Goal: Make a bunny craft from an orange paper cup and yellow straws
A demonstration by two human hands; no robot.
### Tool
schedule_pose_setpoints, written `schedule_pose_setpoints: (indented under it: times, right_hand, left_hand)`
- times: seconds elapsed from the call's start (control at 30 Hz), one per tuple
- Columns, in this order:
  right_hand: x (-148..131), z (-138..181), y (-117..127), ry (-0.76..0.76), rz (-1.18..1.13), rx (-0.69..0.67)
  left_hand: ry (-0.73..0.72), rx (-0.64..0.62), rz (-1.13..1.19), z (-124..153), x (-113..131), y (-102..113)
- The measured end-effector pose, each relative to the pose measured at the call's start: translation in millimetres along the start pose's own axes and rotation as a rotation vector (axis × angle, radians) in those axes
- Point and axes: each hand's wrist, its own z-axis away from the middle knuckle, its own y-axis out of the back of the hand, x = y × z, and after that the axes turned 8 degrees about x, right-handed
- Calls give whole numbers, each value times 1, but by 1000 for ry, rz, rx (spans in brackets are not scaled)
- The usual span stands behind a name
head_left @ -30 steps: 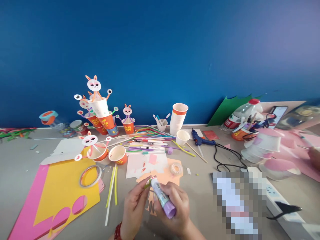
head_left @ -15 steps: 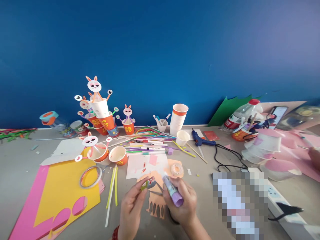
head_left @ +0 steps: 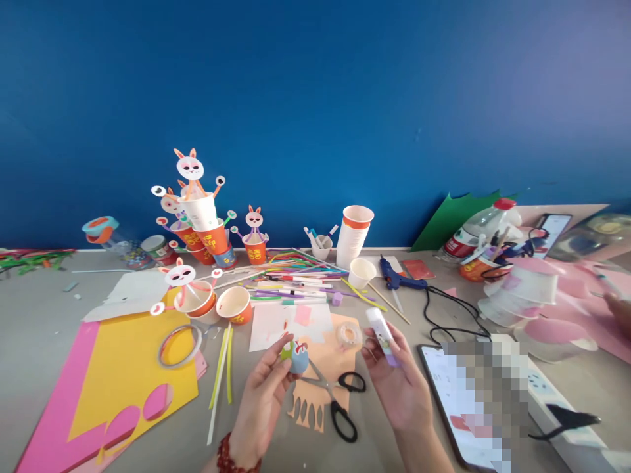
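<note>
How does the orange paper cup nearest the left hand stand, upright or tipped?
Tipped: the orange paper cup lies on its side, white inside facing the camera.

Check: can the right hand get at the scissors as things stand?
Reach, probably yes: scissors lie uncovered on the peach paper beside the right hand, nothing between. But it grips a glue stick, and the left hand holds a blue piece, so grasping looks awkward.

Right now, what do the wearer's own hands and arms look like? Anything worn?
The left hand and right hand are both bare, with no gloves. No sleeves show on either forearm as far as the picture's bottom edge. The left wrist wears a bead bracelet of dark red round beads. Nothing shows on the right wrist.
</note>
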Motion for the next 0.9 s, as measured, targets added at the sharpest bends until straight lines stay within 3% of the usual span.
schedule_pose_setpoints:
  times: [0.17,0.4,0.73,0.9]
  right_hand:
    - [-3,-14,18,31,145,17]
    - [13,-51,32,300,524,84]
    - [28,-62,36,411,857,137]
    - [35,-69,44,419,958,155]
  left_hand:
    - [54,-40,73,1,3,-3]
    - [253,-119,225,2,0,-4]
    - [508,-284,463,3,-7,0]
    - [620,-260,571,9,-2,-3]
